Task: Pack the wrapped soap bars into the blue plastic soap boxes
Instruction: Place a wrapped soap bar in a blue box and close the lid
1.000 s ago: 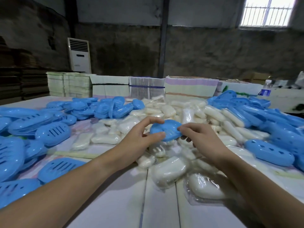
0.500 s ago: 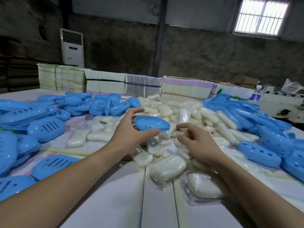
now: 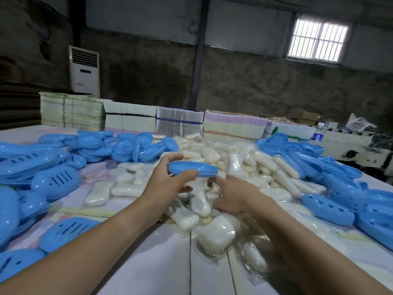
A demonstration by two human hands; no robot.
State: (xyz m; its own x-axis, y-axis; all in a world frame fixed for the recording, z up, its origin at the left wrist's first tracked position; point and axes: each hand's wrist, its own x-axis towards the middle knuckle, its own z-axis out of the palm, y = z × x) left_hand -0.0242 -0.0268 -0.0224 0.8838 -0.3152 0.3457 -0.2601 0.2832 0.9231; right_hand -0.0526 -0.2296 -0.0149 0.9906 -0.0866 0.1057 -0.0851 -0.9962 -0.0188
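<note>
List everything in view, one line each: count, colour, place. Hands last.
held box: one, blue, above the soap pile, centre.
soap boxes, left: many, blue, slotted, heaped across the table's left.
soap boxes, right: many, blue, heaped on the table's right.
soap bars: many, white in clear wrap, piled mid-table.
table: one, white, under it all.
carton stacks: several, pale, along the far edge.
air conditioner: one, white, back left by the wall.
window: one, barred, upper right.
bottle: one, clear with blue label, far right.
left hand: grips the held box.
right hand: reaching into the soap bars; grip unclear.
</note>
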